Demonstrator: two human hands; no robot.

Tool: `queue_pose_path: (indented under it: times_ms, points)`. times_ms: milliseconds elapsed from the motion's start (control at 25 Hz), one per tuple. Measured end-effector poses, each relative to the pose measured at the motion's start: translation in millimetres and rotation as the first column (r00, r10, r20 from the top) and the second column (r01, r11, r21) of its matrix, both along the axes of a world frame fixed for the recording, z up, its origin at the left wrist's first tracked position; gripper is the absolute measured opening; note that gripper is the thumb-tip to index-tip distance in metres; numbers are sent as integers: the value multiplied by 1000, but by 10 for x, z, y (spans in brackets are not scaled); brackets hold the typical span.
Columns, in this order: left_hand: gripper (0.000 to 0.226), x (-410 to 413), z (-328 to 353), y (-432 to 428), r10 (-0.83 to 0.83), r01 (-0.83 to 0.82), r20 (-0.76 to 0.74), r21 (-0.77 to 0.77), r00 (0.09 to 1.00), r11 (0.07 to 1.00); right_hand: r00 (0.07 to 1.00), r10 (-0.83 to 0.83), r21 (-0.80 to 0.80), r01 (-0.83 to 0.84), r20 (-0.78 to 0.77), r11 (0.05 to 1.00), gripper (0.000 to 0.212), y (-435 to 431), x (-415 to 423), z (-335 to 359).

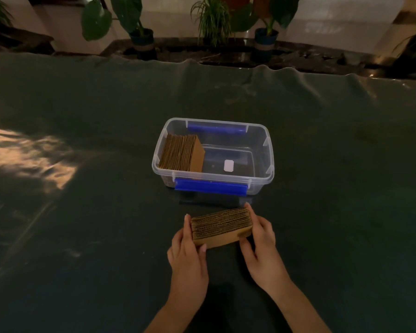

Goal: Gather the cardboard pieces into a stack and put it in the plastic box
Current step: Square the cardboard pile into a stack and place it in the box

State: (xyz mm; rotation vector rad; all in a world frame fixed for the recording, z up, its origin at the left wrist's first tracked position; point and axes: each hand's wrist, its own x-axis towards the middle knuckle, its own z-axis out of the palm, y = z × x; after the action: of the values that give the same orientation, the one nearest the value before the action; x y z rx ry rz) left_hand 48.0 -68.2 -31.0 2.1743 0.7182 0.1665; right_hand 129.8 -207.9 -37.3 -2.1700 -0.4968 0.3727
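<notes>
Table (82, 212) lying under a dark green cloth (322, 131), rippling along its far edge. Clear plastic box (262, 188) with blue latches (210, 187) sitting mid-table, open-topped. Just in front of it, cardboard stack (221, 228) standing on edge on the cloth. Patch of warm light (31, 157) falling across the left side.

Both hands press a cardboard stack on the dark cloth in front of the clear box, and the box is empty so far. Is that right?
Not quite: the head view shows the plastic box already holds a cardboard stack leaning at its left end. The rest stands: the left hand and right hand press the stack on the dark cloth.
</notes>
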Motion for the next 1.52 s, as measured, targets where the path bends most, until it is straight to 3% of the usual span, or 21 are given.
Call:
queue_pose_path:
  times_ms: [120,360,640,800,920,1080,1280,1520]
  points:
    - [65,-26,-24,54,-20,20,-12,44,1000,999,998,64,-6,-64,21,998,70,-92,39,16]
    - [68,-3,-48,-27,43,-41,-30,55,999,998,1000,3,31,-3,-25,1000,73,8,-25,-4]
    - [57,-78,-45,162,-59,51,55,134,997,990,976,144,-169,-116,166,979,70,-204,127,79]
    - [46,-67,-30,176,-103,65,144,249,984,966,971,170,-151,-145,167,978,66,-241,158,62]
    - [41,-52,-4,237,-114,81,131,234,985,969,960,208,-119,-188,189,975,56,-286,271,102]
    - [42,-10,68,378,-184,153,112,237,977,959,971,197,-94,-185,138,978,62,-239,436,154]
    - [47,41,174,435,-215,179,110,272,970,945,972,196,-62,-190,129,980,41,-188,510,195]
    - [32,1,431,408,-304,266,82,307,949,914,943,304,-134,-287,136,949,25,-257,567,473]
